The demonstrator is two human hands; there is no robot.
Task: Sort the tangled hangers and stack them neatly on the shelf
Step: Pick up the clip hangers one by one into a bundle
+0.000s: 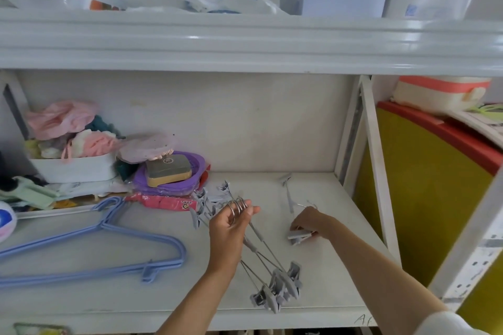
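My left hand point(231, 228) grips a bunch of several grey clip hangers point(275, 275) by their metal hooks, just above the white shelf point(340, 266); their grey clips fan out toward the shelf's front edge and toward the back. My right hand point(309, 221) rests on the shelf to the right, fingers closed on one single grey clip hanger point(289, 200) that lies running toward the back wall, with a clip at my fingertips. A stack of blue plastic hangers point(109, 247) lies flat on the left part of the shelf.
At the back left stand a white bin of pink and pale cloths point(73, 166), purple plates with a gold box point(168, 171) and a red packet point(163, 202). A white upright post point(375, 158) bounds the shelf's right side. Another shelf point(245, 41) hangs overhead.
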